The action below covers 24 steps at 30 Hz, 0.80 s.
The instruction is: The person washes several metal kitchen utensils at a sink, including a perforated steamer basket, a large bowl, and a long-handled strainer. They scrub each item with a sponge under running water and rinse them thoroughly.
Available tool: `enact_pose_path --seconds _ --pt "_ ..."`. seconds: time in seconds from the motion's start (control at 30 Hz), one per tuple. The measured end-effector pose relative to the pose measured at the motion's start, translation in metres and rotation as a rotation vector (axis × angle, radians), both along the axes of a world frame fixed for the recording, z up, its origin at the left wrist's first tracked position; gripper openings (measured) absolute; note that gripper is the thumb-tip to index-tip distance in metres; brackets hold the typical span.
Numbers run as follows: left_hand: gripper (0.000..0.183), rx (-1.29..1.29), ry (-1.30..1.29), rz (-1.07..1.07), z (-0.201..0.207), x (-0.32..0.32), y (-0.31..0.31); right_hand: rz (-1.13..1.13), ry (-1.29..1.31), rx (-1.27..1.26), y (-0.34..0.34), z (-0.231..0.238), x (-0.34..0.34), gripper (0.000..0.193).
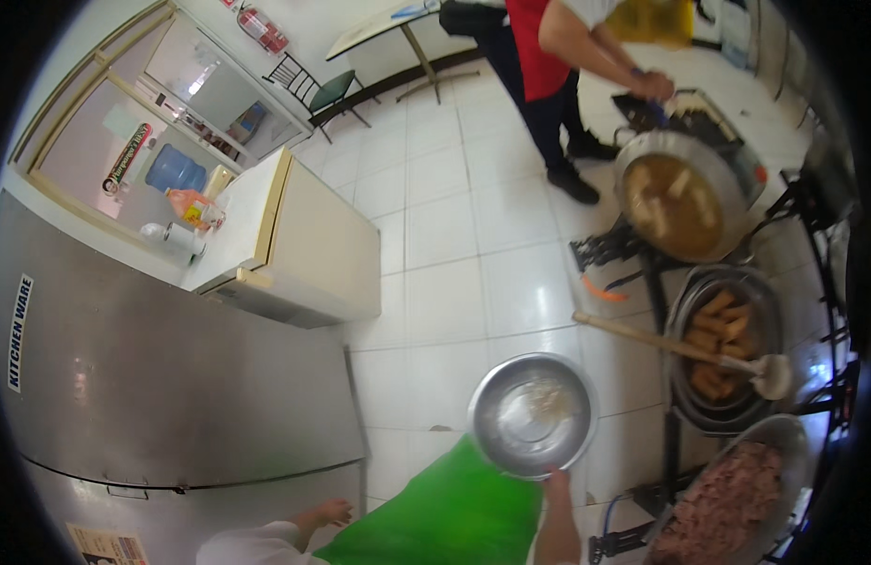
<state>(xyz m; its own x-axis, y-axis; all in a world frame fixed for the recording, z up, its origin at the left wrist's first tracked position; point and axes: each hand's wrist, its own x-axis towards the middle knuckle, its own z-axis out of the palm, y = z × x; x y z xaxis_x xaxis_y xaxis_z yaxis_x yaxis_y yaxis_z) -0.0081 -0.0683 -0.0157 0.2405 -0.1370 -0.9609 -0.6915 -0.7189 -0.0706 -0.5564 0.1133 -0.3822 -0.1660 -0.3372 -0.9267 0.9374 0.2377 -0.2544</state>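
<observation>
Residue could slide out if the metal bowl tilts, since only the right hand grips its near rim, the left hand being empty, loosely curled.

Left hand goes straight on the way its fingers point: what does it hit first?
Likely the green apron, just right of the left hand in the picture. Depth is unclear, so it might pass in front instead.
</observation>
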Motion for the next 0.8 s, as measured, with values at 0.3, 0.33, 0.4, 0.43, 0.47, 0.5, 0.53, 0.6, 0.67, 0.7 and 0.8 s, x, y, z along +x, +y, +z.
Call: enact_pose_path --seconds 0.3,0.33,0.4,0.43,0.47,0.5,0.53,0.6,0.67,0.7,0.8 --pt "0.047 -0.257 0.317 -0.146 0.041 -0.093 -0.117 0.159 0.3 -0.129 -0.102 0.386 0.023 0.034" --pt "0.046 -0.248 0.377 -0.17 0.043 -0.107 -0.129 0.181 0.279 -0.1 -0.106 0.411 0.019 0.034" --pt "0.044 -0.245 0.363 -0.228 0.032 -0.141 -0.165 0.227 0.358 -0.044 -0.095 0.423 0.027 0.03" --pt "0.044 -0.234 0.378 -0.273 0.021 -0.155 -0.181 0.259 0.464 -0.011 -0.09 0.424 0.032 0.028" --pt "0.043 -0.229 0.402 -0.322 0.02 -0.174 -0.198 0.229 0.505 -0.075 -0.084 0.443 0.035 0.03" --pt "0.043 -0.225 0.43 -0.358 0.017 -0.192 -0.21 0.245 0.535 -0.04 -0.079 0.477 0.037 0.03" --pt "0.043 -0.218 0.464 -0.41 0.02 -0.214 -0.22 0.256 0.563 -0.003 -0.07 0.506 0.041 0.031" --pt "0.043 -0.205 0.559 -0.496 0.034 -0.257 -0.236 0.052 0.572 0.039 -0.047 0.529 0.067 0.032" --pt "0.043 -0.203 0.644 -0.556 0.051 -0.292 -0.238 -0.083 0.578 -0.001 -0.028 0.585 0.086 0.032" --pt "0.043 -0.197 0.683 -0.584 0.06 -0.309 -0.235 -0.14 0.578 -0.041 -0.015 0.61 0.096 0.033" --pt "0.043 -0.171 0.756 -0.684 0.082 -0.344 -0.21 -0.315 0.619 -0.012 0.028 0.618 0.12 0.034"
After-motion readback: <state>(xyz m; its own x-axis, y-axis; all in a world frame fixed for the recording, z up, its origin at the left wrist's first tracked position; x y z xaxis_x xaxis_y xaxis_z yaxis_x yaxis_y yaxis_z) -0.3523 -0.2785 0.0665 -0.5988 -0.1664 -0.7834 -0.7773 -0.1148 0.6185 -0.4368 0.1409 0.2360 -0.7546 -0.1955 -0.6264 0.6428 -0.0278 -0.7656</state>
